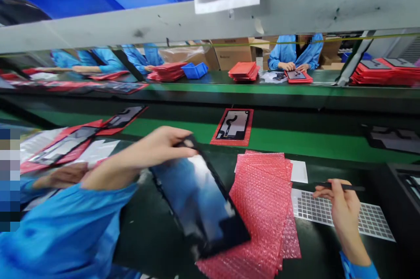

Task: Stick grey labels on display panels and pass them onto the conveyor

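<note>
My left hand [167, 148] grips the top end of a dark phone-sized panel [200, 196] with a shiny, reflective face. The panel is tilted, and its lower corner overlaps a pile of pink bubble-wrap sleeves [262, 204]. At the right, my right hand [343, 200] is closed around a thin black pen-like tool [351, 187]. It is over a white sheet with rows of small grey squares [377, 220]. A blank white paper [299, 171] sticks out from behind the sleeves.
Beyond the dark worktop, a green belt [183, 132] carries a panel on a red sleeve [232, 126]. Another person's hand [65, 174] is at the left, near more panels. A grey shelf beam [131, 23] crosses above. People in blue work opposite. A black box [400, 196] stands right.
</note>
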A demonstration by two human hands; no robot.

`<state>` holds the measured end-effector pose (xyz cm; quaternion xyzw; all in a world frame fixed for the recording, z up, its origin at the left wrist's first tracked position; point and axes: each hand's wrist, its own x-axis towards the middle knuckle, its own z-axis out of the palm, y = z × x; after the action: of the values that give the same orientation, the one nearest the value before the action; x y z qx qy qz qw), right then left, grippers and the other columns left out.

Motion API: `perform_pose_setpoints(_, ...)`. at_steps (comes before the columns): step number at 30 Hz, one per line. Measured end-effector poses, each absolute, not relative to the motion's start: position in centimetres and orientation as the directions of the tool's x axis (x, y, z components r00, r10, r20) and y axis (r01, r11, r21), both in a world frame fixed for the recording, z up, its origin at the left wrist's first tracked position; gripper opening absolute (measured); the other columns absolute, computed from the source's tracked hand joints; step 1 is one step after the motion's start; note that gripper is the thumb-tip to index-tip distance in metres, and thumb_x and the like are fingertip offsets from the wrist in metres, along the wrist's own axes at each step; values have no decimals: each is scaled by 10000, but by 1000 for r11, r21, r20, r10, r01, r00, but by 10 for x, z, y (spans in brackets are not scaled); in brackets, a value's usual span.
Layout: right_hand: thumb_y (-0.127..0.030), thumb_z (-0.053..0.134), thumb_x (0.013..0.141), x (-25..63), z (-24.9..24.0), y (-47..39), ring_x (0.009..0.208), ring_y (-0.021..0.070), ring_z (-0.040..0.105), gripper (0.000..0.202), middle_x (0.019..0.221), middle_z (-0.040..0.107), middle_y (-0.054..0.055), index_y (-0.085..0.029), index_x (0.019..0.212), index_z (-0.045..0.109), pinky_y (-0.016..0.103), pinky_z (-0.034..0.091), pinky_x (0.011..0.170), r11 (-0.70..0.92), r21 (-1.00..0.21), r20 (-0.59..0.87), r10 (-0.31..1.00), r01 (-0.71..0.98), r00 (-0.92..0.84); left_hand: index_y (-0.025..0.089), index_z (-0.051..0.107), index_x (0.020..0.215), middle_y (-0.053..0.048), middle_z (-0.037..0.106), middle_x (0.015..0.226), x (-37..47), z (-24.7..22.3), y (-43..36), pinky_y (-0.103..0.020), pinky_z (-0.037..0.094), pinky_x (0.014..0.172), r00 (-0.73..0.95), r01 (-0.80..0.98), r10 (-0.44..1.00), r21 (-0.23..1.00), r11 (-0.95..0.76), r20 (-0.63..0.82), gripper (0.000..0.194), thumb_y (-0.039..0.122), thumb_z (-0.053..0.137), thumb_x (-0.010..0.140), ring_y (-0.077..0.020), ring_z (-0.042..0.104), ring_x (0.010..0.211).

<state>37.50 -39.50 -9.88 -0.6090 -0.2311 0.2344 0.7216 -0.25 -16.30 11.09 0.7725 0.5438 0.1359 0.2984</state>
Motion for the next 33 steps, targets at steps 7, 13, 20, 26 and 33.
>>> perform_pose_setpoints(7, -736, 782, 901, 382, -111, -405, 644, 256, 801, 597, 753, 800, 88, -165, 1022, 656, 325, 629, 544, -107, -994, -81, 835, 16, 545, 200, 639, 582, 44, 528, 568, 169, -8, -165, -266, 307, 514, 943, 333, 192, 797, -505, -272, 453, 531, 932, 680, -120, 454, 537)
perform_pose_setpoints(13, -694, 725, 976, 383, -121, -414, 636, 216, 780, 535, 765, 791, 73, -164, 1015, 670, 302, 609, 586, -216, -973, -152, 871, 86, 466, 217, 736, 839, -45, 685, 893, 190, -66, -179, -323, 457, 729, 966, 245, 220, 744, -622, -135, 297, 392, 954, 737, -238, 644, 810)
perform_pose_setpoints(20, -698, 685, 1003, 382, -124, -416, 659, 224, 790, 523, 801, 795, 75, -178, 1052, 652, 316, 628, 604, -257, -963, -192, 864, 81, 466, 225, 676, 1022, -47, 659, 881, 163, -64, -185, -358, 432, 749, 950, 300, 268, 693, -656, -157, 393, 490, 907, 847, -267, 631, 811)
perform_pose_setpoints(26, -704, 697, 992, 381, -119, -414, 664, 233, 794, 513, 787, 793, 92, -195, 1027, 648, 320, 650, 607, -254, -966, -201, 858, 51, 472, 200, 619, 1136, -34, 695, 949, 145, -23, -184, -323, 456, 717, 963, 251, 241, 744, -619, -124, 405, 566, 719, 995, -211, 629, 801)
perform_pose_setpoints(33, -694, 710, 990, 382, -121, -415, 655, 235, 787, 494, 794, 789, 88, -207, 1028, 641, 327, 645, 593, -250, -968, -208, 854, 26, 476, 183, 657, 1162, -67, 743, 1106, 153, -4, -134, -329, 535, 833, 955, 257, 275, 770, -584, -110, 352, 488, 684, 988, -217, 696, 963)
